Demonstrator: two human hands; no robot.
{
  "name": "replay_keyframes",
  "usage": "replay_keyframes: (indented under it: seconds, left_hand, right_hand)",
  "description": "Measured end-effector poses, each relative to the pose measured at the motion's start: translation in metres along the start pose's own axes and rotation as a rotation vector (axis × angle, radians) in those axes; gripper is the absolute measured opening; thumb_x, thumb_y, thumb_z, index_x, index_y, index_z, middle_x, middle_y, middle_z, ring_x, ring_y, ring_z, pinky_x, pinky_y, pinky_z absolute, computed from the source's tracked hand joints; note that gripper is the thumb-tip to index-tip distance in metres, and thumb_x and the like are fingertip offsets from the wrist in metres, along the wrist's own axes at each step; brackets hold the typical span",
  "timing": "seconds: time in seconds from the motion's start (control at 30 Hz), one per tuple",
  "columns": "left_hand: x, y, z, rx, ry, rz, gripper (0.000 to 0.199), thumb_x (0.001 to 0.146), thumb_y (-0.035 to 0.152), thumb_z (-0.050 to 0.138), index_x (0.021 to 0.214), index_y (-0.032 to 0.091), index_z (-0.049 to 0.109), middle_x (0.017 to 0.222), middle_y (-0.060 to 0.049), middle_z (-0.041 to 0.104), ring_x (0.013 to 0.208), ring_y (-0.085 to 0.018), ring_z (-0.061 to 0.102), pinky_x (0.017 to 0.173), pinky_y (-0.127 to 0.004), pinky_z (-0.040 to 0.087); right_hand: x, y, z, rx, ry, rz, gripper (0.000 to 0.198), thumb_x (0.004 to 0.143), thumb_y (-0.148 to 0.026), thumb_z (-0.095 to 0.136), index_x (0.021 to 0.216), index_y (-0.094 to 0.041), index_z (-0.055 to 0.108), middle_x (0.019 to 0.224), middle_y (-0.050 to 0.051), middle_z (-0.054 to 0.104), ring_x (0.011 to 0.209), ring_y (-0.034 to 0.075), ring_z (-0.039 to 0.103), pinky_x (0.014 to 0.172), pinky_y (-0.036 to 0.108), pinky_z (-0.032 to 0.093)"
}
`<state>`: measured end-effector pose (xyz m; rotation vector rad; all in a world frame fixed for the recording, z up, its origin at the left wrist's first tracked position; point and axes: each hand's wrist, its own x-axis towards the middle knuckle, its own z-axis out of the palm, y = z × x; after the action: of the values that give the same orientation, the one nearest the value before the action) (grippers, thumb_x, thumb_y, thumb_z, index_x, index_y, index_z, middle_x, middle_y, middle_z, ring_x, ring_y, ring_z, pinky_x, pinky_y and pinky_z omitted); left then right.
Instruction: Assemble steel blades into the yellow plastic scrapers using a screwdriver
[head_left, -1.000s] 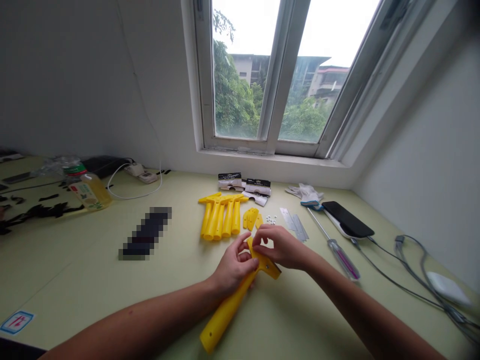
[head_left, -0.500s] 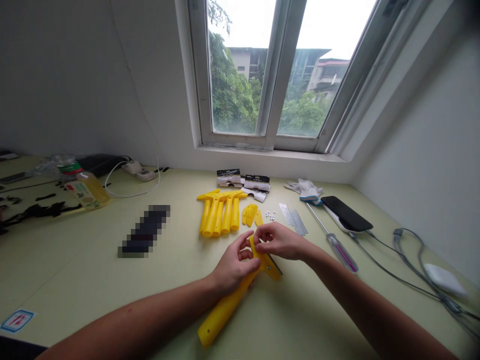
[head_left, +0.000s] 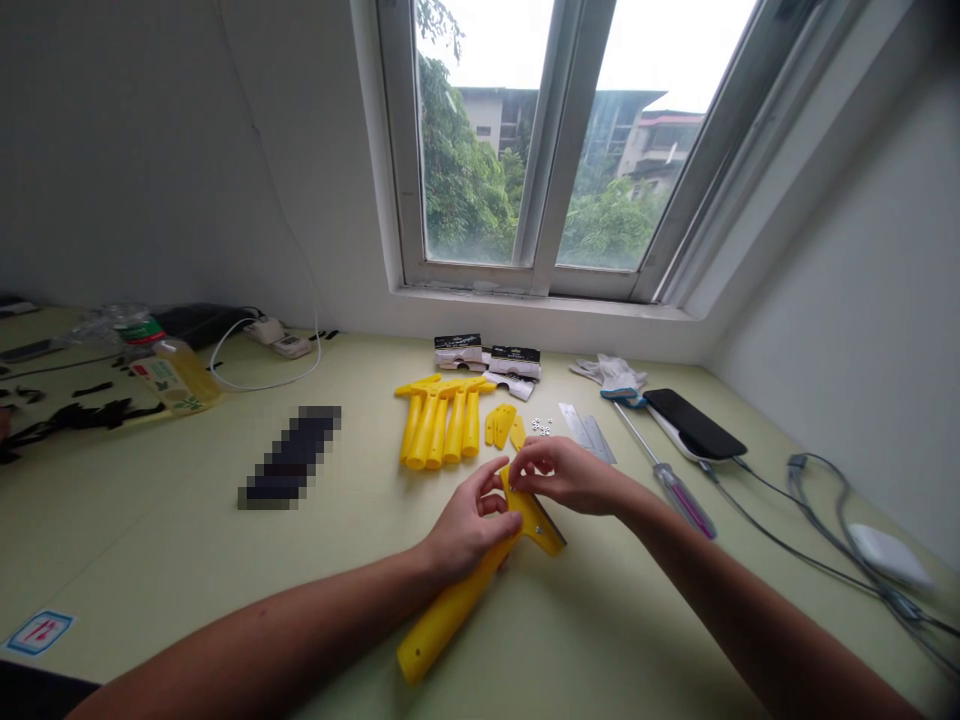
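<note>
A yellow plastic scraper [head_left: 450, 622] lies slanted in front of me, its handle toward the lower left and its wide head toward the right. A thin metal blade [head_left: 553, 524] runs along the head's edge. My left hand [head_left: 466, 532] is wrapped round the scraper where handle and head meet, thumb on top. Over the head's upper end, my right hand [head_left: 562, 474] pinches at a small silvery screw, mostly hidden by the fingertips. Another screw [head_left: 538, 530] sits in the head's lower part.
Behind are several yellow scraper handles [head_left: 439, 425], yellow cover plates [head_left: 500, 426], small screws or nuts [head_left: 541, 427] and metal blades [head_left: 587, 432]. To the right lie a screwdriver [head_left: 684, 500], gloves [head_left: 611, 375], a black phone [head_left: 697, 425] and cables. A bottle [head_left: 176, 372] lies left.
The right fingertips have shifted slightly on the scraper head, showing a silvery spot beneath them. My left hand keeps its hold, and the view has tilted a little.
</note>
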<state>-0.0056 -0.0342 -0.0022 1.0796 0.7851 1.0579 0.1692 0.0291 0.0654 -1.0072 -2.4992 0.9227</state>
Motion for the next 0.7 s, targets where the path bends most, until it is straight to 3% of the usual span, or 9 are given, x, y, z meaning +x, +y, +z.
replay_keyframes:
  seconds: [0.47, 0.7]
  left_hand:
    - [0.001, -0.001, 0.000, -0.044, -0.005, -0.012, 0.070, 0.068, 0.021, 0.076, 0.132, 0.018, 0.046, 0.114, -0.010, 0.053, 0.076, -0.011, 0.052, 0.065, -0.025, 0.045]
    - [0.001, 0.000, -0.001, -0.030, -0.022, -0.018, 0.070, 0.071, 0.023, 0.075, 0.133, 0.019, 0.044, 0.115, -0.010, 0.053, 0.077, -0.012, 0.054, 0.064, -0.024, 0.045]
  right_hand:
    - [-0.007, -0.013, -0.003, -0.342, -0.026, -0.246, 0.017, 0.090, -0.021, 0.054, 0.094, -0.023, 0.070, 0.086, 0.005, 0.064, 0.077, 0.015, 0.055, 0.072, 0.027, 0.043]
    - [-0.005, -0.009, -0.002, -0.361, -0.018, -0.225, 0.013, 0.090, -0.020, 0.053, 0.088, -0.020, 0.066, 0.082, 0.003, 0.062, 0.076, 0.014, 0.055, 0.071, 0.027, 0.043]
